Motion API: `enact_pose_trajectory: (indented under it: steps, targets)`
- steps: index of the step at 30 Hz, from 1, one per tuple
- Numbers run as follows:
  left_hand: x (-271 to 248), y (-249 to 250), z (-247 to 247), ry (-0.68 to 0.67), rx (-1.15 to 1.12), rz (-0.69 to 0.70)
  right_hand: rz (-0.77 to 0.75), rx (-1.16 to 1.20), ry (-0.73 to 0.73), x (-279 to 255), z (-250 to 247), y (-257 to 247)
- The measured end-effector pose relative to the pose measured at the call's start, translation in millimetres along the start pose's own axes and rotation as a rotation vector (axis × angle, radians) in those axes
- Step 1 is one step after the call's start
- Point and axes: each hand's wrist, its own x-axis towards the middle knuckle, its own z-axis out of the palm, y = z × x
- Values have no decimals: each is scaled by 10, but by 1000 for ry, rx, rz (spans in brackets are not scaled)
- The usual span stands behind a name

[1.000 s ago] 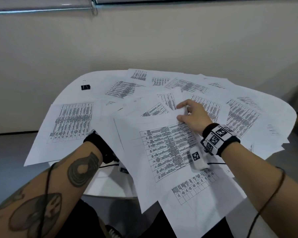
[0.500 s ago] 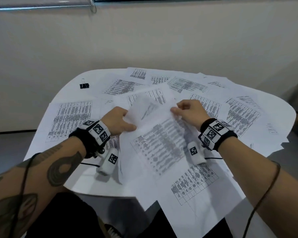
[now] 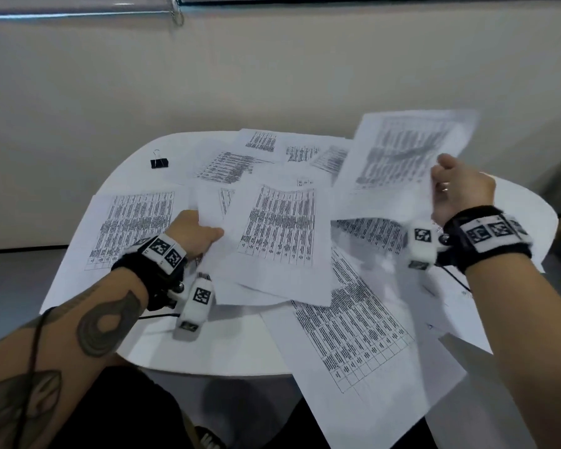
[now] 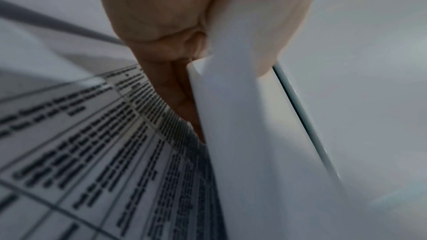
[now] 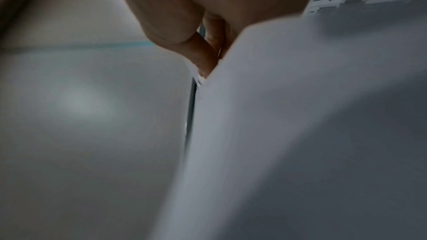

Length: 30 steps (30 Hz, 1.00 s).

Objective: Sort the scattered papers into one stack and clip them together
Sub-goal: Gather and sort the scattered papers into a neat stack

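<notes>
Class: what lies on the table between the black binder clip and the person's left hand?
In the head view, bare white table, then a printed sheet, lie between the binder clip and the left hand.

Left hand (image 3: 193, 233) at 9 o'clock, fingers pinching a sheet; right hand (image 3: 460, 192) raised at 2 o'clock, pinching another.

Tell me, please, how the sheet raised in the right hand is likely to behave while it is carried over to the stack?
Probably floppy: the raised sheet, pinched at one edge by the right hand, already curves. Likely very light, so it may flutter; it looks motion-blurred. The grip seems secure.
</notes>
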Motion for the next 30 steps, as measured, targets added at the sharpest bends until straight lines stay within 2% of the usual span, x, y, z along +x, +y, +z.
enact_pose_trajectory:
  steps: [2, 4, 6, 7, 9, 11, 14, 16, 18, 20, 22, 25, 28, 30]
  targets:
    - [56, -40, 22, -33, -57, -60, 110, 188, -78, 6, -48, -119]
    - [303, -251, 75, -56, -137, -80, 215, 273, -242, -44, -43, -141]
    - [387, -282, 145, -97, -133, -74, 278, 305, -343, -123, 14, -105]
    - [323, -204, 149, -101, -124, -71, 263, 253, -339, -182, 65, -86]
    - [188, -72, 171, -93, -145, -112, 178, 90, -299, -312, 151, -9]
    - [153, -64, 209, -99, -191, -160, 79, -203, -341, -386, 189, 151]
    - [126, -16, 285, -99, -384, -197, -74, -869, -534, -488, 196, 468]
    - [40, 77, 324, -131, -576, -252, -123, -1217, -634, -581, 226, 650]
    - [23, 105, 348, -163, -593, -272, -141, -1337, -682, -698, 282, 755]
    - [42, 29, 359, -148, -417, -168, -168, -1331, -734, -761, 324, 801]
    - [71, -8, 382, -135, -340, -138, -207, -1363, -761, -791, 310, 741]
    - [129, -91, 385, -103, -454, -193, -183, -1655, -702, -843, 203, 553]
    - [236, -207, 372, -69, -425, -167, -96, -1929, -746, -1081, 47, 537]
    - [249, -212, 382, -54, -390, -145, -90, -2023, -762, -1212, -32, 623]
